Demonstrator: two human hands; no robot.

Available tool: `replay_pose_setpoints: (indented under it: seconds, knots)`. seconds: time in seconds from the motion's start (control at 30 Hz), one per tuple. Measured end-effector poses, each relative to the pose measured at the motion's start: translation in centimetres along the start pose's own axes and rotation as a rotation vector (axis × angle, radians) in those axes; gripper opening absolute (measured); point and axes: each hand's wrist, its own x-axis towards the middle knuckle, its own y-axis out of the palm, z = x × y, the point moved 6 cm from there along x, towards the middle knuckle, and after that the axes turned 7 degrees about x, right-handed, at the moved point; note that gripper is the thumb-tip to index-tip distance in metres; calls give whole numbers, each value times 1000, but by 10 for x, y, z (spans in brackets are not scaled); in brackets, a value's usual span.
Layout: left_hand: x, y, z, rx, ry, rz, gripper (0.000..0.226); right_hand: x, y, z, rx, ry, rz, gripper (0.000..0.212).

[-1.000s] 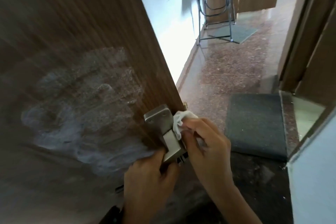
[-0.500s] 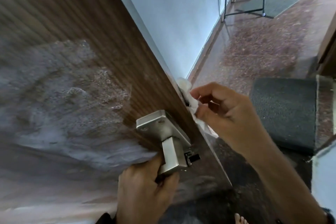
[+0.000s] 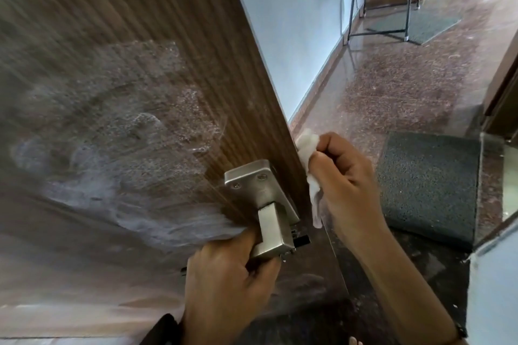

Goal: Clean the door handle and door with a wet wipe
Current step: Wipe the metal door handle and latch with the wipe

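Left hand (image 3: pixel 227 283) gripping squared brushed-metal door handle (image 3: pixel 269 235), right hand (image 3: pixel 347 185) pinching crumpled white wet wipe (image 3: pixel 307 148) against smeared woodgrain door (image 3: pixel 140 64) edge

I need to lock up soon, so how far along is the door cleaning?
Roughly midway. Done: the door face shows a broad wet smear beside the handle. In hand: the right hand presses the wet wipe against the door's edge while the left hand grips the handle. Left: the door above the smear looks dry.
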Motion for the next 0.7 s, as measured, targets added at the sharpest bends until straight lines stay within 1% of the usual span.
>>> replay_pose_setpoints:
  seconds: [0.03, 0.17, 0.27, 0.3, 0.37, 0.43, 0.47, 0.53, 0.57, 0.7]
  knots:
    - [0, 0, 0, 0, -1, 1, 25, 4, 2, 2, -4, 13, -8, 17]
    - [0, 1, 0, 6, 23, 0, 26, 16, 7, 18, -105, -45, -39, 24]
    - [0, 2, 0, 15, 15, -2, 27, 7, 5, 10, -148, 37, -121, 28]
    - [0, 3, 1, 5, 6, -5, 28, 3, 6, 9, -171, 18, -143, 28]
    - [-1, 4, 3, -20, -8, -17, 29, -5, 8, 12, -226, -96, -155, 23]
    - [-1, 4, 4, -40, -8, -31, 30, -14, 7, 13, -203, -180, -146, 13]
    - [-1, 5, 4, -44, -4, -37, 31, -18, 4, 11, -167, -180, -155, 9]
    - [-1, 5, 4, -38, 6, -48, 32, -18, -3, 4, -51, -125, -159, 4]
    - [-2, 5, 3, -32, 11, -51, 32, -15, -4, 4, -15, -115, -141, 2]
    - [-1, 4, 1, -13, 21, -53, 37, 2, 1, 18, -84, -286, 51, 7]
